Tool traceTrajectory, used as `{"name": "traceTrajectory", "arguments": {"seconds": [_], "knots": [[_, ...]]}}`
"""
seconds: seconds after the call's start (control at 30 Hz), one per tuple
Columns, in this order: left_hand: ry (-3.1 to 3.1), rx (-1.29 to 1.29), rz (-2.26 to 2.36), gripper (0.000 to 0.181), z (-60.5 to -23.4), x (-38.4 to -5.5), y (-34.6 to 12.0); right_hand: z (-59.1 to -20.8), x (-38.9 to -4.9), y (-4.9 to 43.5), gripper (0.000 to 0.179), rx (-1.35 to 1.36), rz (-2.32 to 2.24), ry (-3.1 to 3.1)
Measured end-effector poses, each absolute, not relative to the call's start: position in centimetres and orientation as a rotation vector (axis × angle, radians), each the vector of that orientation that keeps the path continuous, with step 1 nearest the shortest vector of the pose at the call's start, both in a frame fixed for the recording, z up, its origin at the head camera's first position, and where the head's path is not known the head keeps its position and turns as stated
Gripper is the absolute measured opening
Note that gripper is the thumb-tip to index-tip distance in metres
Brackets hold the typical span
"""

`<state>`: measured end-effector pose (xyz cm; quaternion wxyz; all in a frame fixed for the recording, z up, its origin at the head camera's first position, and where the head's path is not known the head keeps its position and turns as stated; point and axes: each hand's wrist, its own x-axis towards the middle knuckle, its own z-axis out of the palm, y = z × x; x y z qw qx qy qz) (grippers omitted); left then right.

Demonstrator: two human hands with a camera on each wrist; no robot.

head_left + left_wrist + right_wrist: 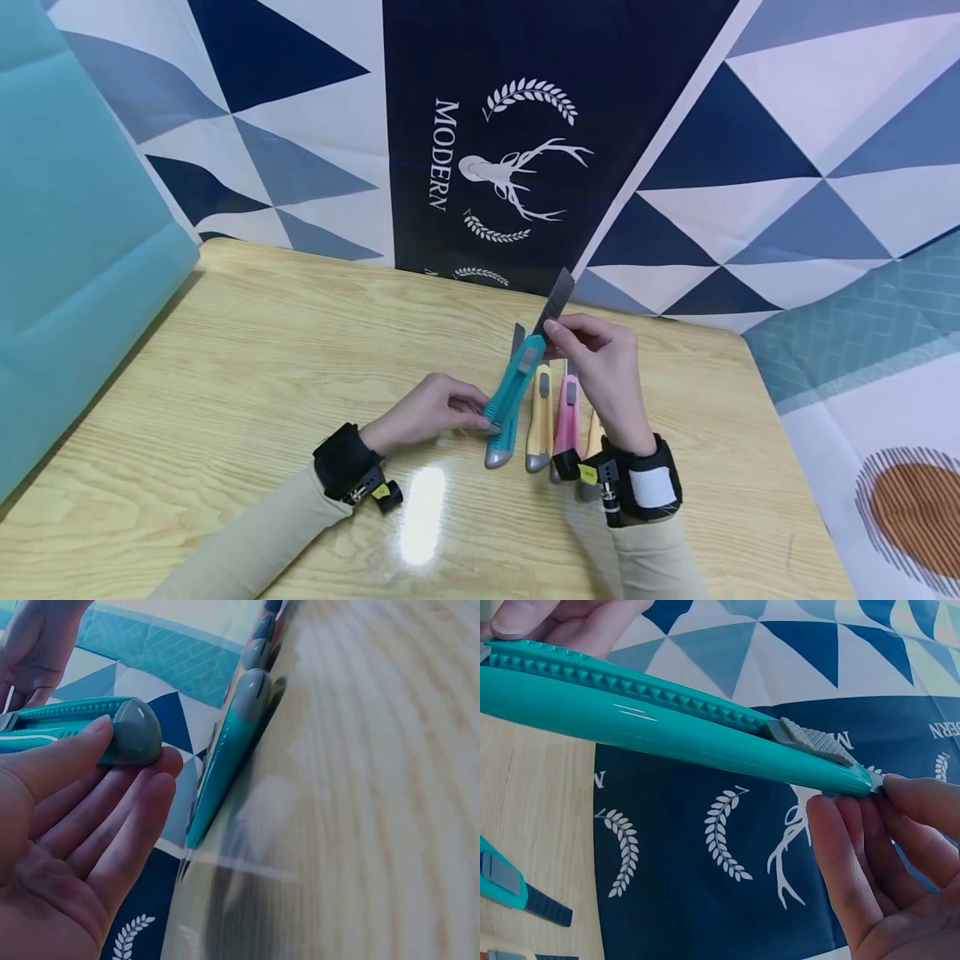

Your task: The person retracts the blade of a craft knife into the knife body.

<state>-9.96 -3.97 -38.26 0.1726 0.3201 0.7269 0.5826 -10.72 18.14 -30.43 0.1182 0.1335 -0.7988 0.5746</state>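
Observation:
A teal utility knife (512, 387) is held up over the table between both hands, its wide blade (559, 293) slid out toward the wall. My left hand (429, 410) pinches its grey end cap (139, 731) between thumb and fingers. At the other end, my right hand (609, 371) pinches the blade where it leaves the handle, thumb on one side and fingers on the other. The knife's grey slider (810, 741) faces up near that end. A second teal utility knife (498, 450) lies on the table beneath, partly covered by the held one.
To the right lie a yellow utility knife (538, 425), a pink one (567, 417) and another yellow one (595, 433) partly hidden by the right wrist. The wooden table (300, 333) meets a patterned wall sheet (495, 50) behind. A teal panel (82, 250) stands at left.

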Motion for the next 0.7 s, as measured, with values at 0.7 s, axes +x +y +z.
{"name": "traceTrajectory", "arguments": {"seconds": [0.7], "knots": [[2.145,0.850,1.676,0.017,-38.4,-9.7,-3.7,-31.4,-9.7,18.0,0.021,0.435,1.815,-2.450]]}}
